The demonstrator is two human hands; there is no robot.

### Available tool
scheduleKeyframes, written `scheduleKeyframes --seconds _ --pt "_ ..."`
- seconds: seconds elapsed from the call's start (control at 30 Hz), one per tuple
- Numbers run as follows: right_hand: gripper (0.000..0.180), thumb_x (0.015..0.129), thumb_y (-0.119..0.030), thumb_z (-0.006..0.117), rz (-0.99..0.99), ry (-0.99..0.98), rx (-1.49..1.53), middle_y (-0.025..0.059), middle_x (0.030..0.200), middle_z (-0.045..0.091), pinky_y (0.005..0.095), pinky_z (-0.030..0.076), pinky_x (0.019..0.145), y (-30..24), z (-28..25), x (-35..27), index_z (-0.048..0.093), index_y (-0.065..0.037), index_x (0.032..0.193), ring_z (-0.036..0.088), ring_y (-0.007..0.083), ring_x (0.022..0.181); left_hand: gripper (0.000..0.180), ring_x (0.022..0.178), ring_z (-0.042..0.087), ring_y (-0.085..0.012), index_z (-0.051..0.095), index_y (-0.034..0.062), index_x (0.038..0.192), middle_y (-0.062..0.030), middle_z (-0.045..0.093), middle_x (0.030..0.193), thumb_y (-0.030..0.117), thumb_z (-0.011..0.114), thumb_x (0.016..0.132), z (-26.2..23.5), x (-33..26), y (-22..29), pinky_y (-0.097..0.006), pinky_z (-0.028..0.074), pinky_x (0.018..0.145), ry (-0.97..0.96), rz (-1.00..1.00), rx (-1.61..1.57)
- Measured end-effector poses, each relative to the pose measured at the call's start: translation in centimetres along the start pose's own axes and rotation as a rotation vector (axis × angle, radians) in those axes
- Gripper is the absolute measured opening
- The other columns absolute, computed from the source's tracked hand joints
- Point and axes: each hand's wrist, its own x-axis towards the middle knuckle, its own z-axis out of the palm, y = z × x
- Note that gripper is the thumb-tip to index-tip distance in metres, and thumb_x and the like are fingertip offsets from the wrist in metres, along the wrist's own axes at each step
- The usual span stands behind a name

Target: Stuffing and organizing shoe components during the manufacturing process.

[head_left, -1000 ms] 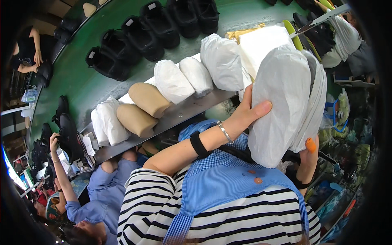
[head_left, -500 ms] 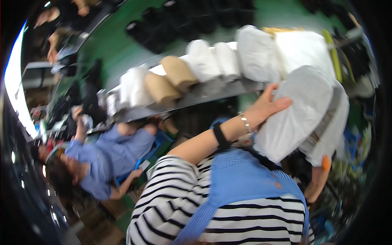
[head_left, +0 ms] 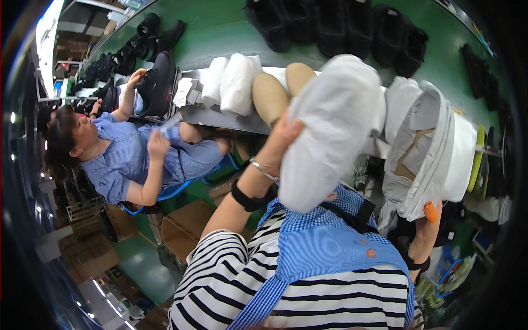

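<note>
My left hand (head_left: 280, 144) grips a long, rounded bundle wrapped in white tissue paper (head_left: 330, 132), slightly blurred, its thumb pressed on the near face. Apart from it, at the right, my right hand (head_left: 430, 221) holds a pale, shoe-shaped thing (head_left: 432, 157) from below. The opening of that thing faces me and shows brown and light grey material inside; its exact kind is unclear. An orange finger cover (head_left: 430, 212) sits on one right-hand finger. Most of the right fingers are hidden behind the thing.
Two tan foot forms (head_left: 270, 100) and white wrapped bundles (head_left: 240, 82) line the metal ledge ahead. Black shoes (head_left: 330, 25) stand on the green surface beyond. At left, a seated co-worker (head_left: 126, 159) is close to a large black shoe (head_left: 158, 88). A cardboard box (head_left: 187, 228) is below.
The wrapped bundle in my left hand has moved left, away from the pale thing in my right hand. That thing now shows its opening. The view has shifted, with more ledge visible.
</note>
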Motion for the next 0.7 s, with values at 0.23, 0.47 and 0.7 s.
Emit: scheduleKeyframes --seconds 0.23,0.47,0.7 --pt "0.054 0.079 -0.013 0.065 0.09 -0.24 -0.365 0.0116 0.115 0.057 0.0343 0.039 0.099 -2.2 21.6 9.7 0.044 0.004 0.126 0.054 0.0194 0.108 0.069 0.106 0.058 -0.0289 0.039 0.0004 0.133 -0.0186 0.052 0.124 0.046 0.057 0.085 -16.3 1.9 12.8 -0.038 0.048 0.092 0.236 0.101 -0.109" --pt "0.052 0.078 -0.019 0.069 0.279 -0.478 -0.679 0.0061 0.102 0.06 0.0212 0.051 0.057 1.2 40.3 16.5 0.051 -0.004 0.124 0.059 0.0111 0.087 0.062 0.109 0.056 -0.0249 0.041 0.002 0.131 -0.0148 0.054 0.123 0.039 0.061 0.085 -29.4 6.4 15.2 -0.037 0.047 0.093 0.352 0.085 -0.082" --pt "0.066 0.074 -0.035 0.072 0.012 -0.586 -1.012 0.0156 0.104 0.063 0.0306 0.049 0.077 4.9 44.1 18.0 0.047 -0.001 0.125 0.063 0.0233 0.09 0.061 0.109 0.056 -0.0232 0.043 0.0009 0.13 -0.0142 0.055 0.122 0.037 0.061 0.084 -30.9 8.3 15.1 -0.034 0.046 0.092 0.351 0.0 -0.086"
